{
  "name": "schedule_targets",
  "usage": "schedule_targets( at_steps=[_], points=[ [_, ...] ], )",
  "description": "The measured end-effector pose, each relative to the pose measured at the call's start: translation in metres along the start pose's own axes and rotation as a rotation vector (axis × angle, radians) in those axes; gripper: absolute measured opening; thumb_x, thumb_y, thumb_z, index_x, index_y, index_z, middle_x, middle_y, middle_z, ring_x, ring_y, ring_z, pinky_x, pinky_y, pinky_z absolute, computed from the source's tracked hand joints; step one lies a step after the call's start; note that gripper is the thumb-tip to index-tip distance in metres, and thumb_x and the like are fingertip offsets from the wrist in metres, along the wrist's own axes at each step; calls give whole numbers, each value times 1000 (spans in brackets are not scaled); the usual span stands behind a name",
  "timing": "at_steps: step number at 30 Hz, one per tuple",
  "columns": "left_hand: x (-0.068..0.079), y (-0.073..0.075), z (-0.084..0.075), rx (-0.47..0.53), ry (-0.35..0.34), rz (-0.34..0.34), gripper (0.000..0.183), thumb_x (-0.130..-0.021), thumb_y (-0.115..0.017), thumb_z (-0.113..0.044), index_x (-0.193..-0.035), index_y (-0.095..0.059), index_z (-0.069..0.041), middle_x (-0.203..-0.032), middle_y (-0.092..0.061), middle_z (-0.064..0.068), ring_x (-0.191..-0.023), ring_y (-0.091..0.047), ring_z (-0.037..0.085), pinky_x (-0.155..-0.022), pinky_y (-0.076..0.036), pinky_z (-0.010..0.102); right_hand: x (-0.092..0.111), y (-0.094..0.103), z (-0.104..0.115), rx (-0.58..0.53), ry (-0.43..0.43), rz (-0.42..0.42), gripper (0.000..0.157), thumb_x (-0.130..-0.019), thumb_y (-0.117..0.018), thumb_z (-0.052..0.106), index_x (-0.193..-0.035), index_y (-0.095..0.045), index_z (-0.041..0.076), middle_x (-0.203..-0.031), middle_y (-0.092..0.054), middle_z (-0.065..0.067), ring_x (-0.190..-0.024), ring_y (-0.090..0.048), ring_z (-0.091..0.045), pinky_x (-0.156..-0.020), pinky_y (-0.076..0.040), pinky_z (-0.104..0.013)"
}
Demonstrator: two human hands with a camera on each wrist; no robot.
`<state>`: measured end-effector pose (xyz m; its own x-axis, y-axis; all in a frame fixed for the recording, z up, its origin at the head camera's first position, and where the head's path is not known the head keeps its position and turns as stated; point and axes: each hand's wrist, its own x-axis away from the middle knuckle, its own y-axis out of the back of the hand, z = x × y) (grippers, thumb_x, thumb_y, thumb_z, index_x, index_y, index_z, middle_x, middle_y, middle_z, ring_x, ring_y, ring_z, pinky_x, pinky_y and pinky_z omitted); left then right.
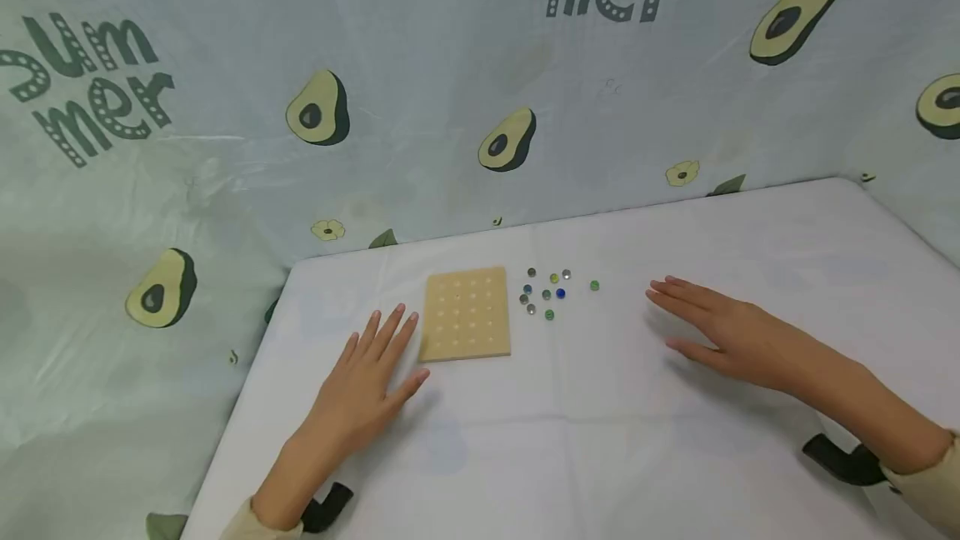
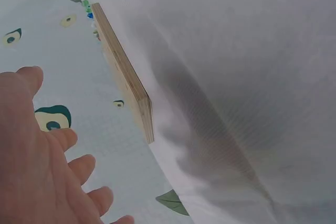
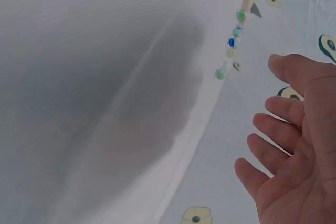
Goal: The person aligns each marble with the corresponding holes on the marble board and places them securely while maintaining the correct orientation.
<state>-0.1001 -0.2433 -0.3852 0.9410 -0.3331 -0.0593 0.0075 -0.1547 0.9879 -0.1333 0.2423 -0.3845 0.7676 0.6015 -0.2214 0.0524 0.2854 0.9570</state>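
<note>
While left hand (image 1: 356, 397) was held spread beside wooden board (image 1: 467, 317), right hand (image 1: 742, 338) straight-fingered near marbles (image 1: 546, 294), nothing was gripped; handling seemed unstarted, marble pinch likely was needed next.

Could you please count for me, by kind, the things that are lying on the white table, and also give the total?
Board: 1
Marbles: 10
Total: 11
</note>
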Motion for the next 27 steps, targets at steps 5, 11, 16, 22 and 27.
schedule_targets(
  at_steps=[5, 11, 16, 22, 27],
  points=[
    [-21, 3, 8, 88, -50, 27, 76, -105, -47, -55, -165, -19, -18, -170, -17, 6, -155, -16, 37, -121, -19, 60, -18, -2, 0, -44, 35, -49, 58, -91, -77, 18, -145, -57, 9, -145, -57, -14, -128, -58, -35, -93, -54, -51],
    [-39, 5, 22, 201, -58, 84, 73, -106, -49, -49, -164, -22, -13, -168, -21, 10, -155, -18, 35, -121, -22, 56, -42, -5, 2, -122, 8, -20, 43, -94, -74, 17, -136, -66, 11, -133, -68, -8, -120, -66, -28, -95, -55, -48],
    [-47, 3, 38, 281, -68, 122, 73, -106, -48, -49, -164, -20, -14, -167, -24, 10, -154, -21, 33, -121, -23, 56, -59, -12, 2, -161, 5, 8, 37, -92, -77, 14, -129, -71, 8, -124, -72, -8, -114, -69, -27, -93, -56, -47],
    [-55, 0, 51, 307, -87, 150, 75, -105, -51, -50, -163, -22, -14, -166, -26, 9, -153, -24, 33, -120, -24, 56, -77, -16, -3, -207, -58, 22, 38, -91, -78, 17, -127, -73, 9, -121, -74, -8, -104, -71, -26, -86, -58, -44],
    [-66, -7, 57, 333, -120, 162, 75, -104, -56, -43, -163, -21, -12, -167, -22, 12, -154, -20, 35, -121, -21, 58, -82, -16, -11, -268, -110, 39, 40, -91, -79, 18, -128, -72, 8, -116, -75, -10, -99, -73, -27, -84, -59, -44]
  ],
)
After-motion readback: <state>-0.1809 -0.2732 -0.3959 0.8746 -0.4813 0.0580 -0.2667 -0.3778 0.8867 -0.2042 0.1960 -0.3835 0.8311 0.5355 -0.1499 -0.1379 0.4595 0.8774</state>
